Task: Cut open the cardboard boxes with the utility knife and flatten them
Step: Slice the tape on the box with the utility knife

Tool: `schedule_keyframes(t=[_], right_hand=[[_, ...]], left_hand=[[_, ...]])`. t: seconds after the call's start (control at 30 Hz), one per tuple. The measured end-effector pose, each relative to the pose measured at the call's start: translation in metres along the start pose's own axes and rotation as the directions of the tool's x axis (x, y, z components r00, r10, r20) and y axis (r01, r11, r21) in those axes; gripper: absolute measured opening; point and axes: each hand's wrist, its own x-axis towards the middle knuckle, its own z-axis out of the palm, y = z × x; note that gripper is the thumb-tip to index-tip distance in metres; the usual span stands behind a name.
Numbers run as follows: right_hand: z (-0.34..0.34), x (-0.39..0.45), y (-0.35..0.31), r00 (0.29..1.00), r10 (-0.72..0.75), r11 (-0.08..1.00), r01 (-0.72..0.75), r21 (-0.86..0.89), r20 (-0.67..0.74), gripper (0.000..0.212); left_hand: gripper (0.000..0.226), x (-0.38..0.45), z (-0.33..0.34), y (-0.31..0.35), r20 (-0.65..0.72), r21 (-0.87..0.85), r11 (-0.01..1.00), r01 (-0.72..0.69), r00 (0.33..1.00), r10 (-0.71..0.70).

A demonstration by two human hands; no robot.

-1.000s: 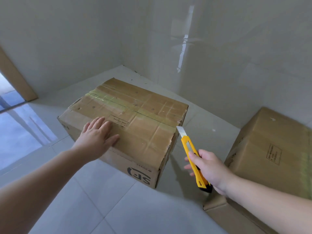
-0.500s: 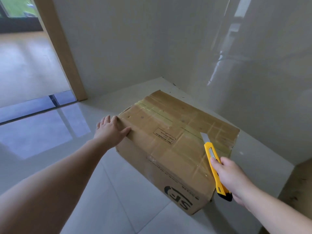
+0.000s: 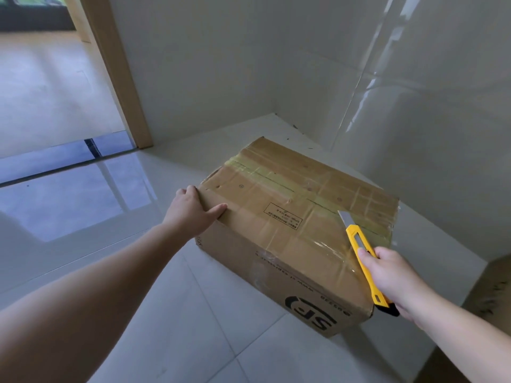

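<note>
A sealed brown cardboard box [image 3: 279,244] with clear and yellowish tape along its top seam sits on the tiled floor in a corner. My left hand [image 3: 190,210] grips the box's near left top corner, thumb on the lid and fingers over the edge. My right hand [image 3: 390,277] holds a yellow utility knife [image 3: 365,261]. Its blade is out, with the tip over the taped seam near the box's right end. Whether the tip touches the tape I cannot tell.
Glossy tiled walls [image 3: 414,106] close the corner behind and to the right of the box. A second cardboard box [image 3: 489,294] shows at the right edge. A wooden door frame [image 3: 119,78] and an open doorway lie to the left. Pale floor tiles [image 3: 207,313] stretch in front.
My left hand slid from the box's top to its near left corner. My right hand brought the knife from beside the box to over its taped top. The view swung left.
</note>
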Motion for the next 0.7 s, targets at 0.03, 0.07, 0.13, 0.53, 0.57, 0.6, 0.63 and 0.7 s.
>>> schedule_keyframes(t=[0.03, 0.07, 0.13, 0.53, 0.57, 0.6, 0.63, 0.7], right_hand=[[0.000, -0.002, 0.000, 1.000, 0.001, 1.000, -0.001, -0.009, 0.007, 0.035], [-0.001, -0.004, 0.001, 1.000, 0.001, 1.000, -0.001, -0.022, 0.012, 0.036], [-0.001, -0.011, 0.004, 1.000, -0.002, 0.999, 0.003, -0.051, 0.022, 0.037], [-0.015, -0.034, 0.028, 0.988, -0.151, 0.966, 0.153, -0.206, 0.026, 0.036], [-0.017, -0.033, 0.024, 0.980, -0.200, 0.952, 0.194, -0.237, -0.001, 0.033], [-0.019, -0.033, 0.017, 0.966, -0.259, 0.933, 0.248, -0.261, -0.011, 0.032], [-0.020, -0.033, 0.009, 0.948, -0.318, 0.913, 0.304, -0.273, -0.008, 0.031], [-0.020, -0.032, -0.010, 0.910, -0.412, 0.876, 0.408, -0.259, 0.040, 0.028]], left_hand=[[0.070, -0.007, -0.001, -0.002, -0.005, 0.006, 1.000, 0.010, 1.000, -0.010], [0.072, -0.015, -0.003, -0.004, -0.009, 0.016, 1.000, 0.023, 1.000, -0.022], [0.076, -0.033, -0.005, -0.008, -0.010, 0.039, 0.998, 0.043, 0.999, -0.043], [0.074, -0.121, -0.022, -0.036, 0.037, 0.064, 0.994, 0.084, 0.996, -0.086], [0.075, -0.118, -0.022, -0.035, 0.040, 0.047, 0.995, 0.083, 0.996, -0.085], [0.073, -0.113, -0.021, -0.033, 0.042, 0.031, 0.996, 0.078, 0.996, -0.079], [0.067, -0.108, -0.021, -0.031, 0.047, 0.012, 0.997, 0.079, 0.996, -0.080], [0.055, -0.093, -0.020, -0.024, 0.051, -0.036, 0.993, 0.116, 0.992, -0.114]])
